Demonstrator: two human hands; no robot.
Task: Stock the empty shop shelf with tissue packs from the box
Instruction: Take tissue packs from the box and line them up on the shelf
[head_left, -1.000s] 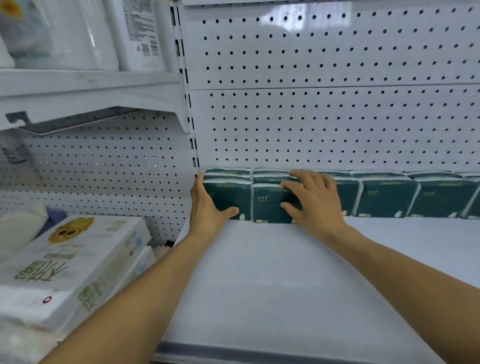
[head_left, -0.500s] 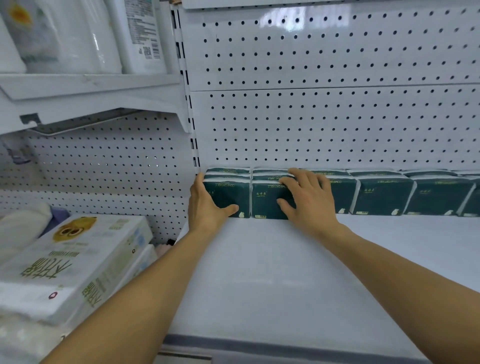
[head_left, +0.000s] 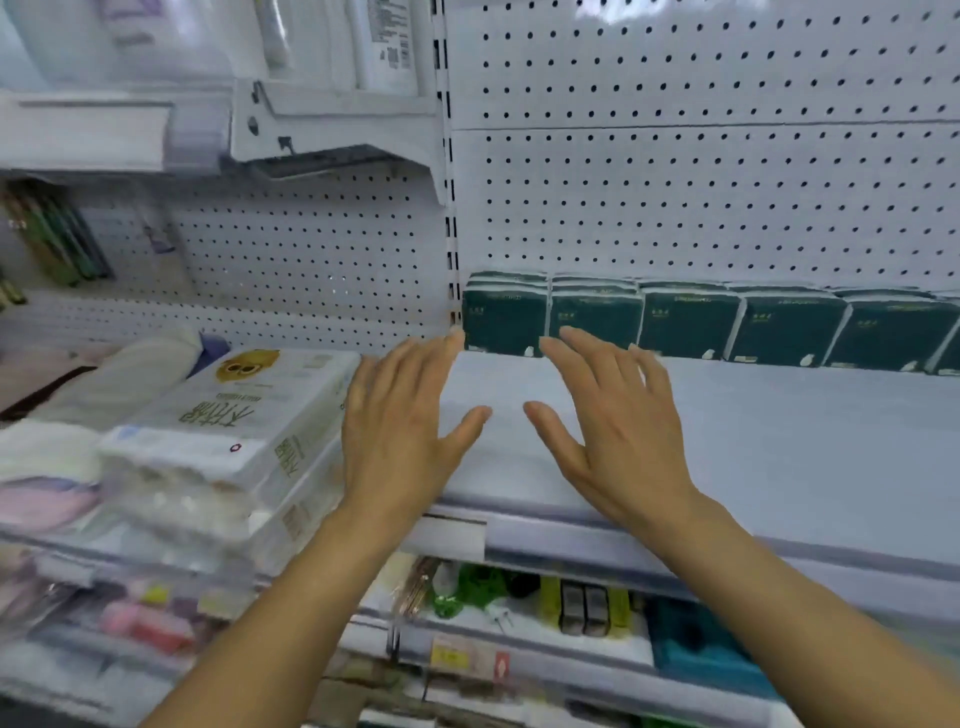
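A row of dark green tissue packs (head_left: 691, 322) stands at the back of the white shelf (head_left: 753, 447), against the pegboard wall, stacked two high at the left end. My left hand (head_left: 400, 431) hovers over the shelf's front left part, fingers straight and spread, holding nothing. My right hand (head_left: 618, 431) is beside it, also flat and empty, its fingertips just in front of the second pack from the left. Neither hand touches a pack. The box is not in view.
White wrapped tissue bundles (head_left: 228, 431) lie stacked on the neighbouring shelf to the left. An upper shelf (head_left: 332, 130) with white packages hangs above left. Below the front edge, a lower shelf (head_left: 519, 623) holds small green and yellow goods.
Both hands have let go of the leftmost packs and drawn back toward me over the shelf. The view has tilted down, showing the lower shelf.
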